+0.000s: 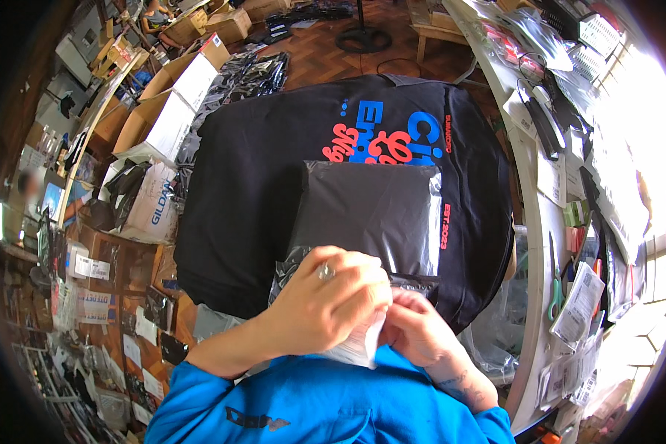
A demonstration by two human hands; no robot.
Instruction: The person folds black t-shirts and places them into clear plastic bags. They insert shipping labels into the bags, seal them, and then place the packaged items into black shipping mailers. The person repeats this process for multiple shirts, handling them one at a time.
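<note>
A folded black garment in a clear plastic bag (372,213) lies on a spread black printed T-shirt (238,188) in front of me. Close to my chest, my left hand (338,297), with a ring on one finger, has its fingers curled around a white paper or film piece (361,341) at the bag's near end. My right hand (416,324) meets it from the right, its thumb and fingers pinched on the same white piece. The left hand covers part of the bag's near edge, and the exact hold of the fingertips is partly hidden.
On the right a long white table (524,266) bears teal-handled scissors (556,299), printed labels (580,302) and plastic bags. Open cardboard boxes (155,119) and wrapped black packages (244,77) stand at the left. A black round stand base (363,40) is on the floor ahead; a person (156,22) sits far left.
</note>
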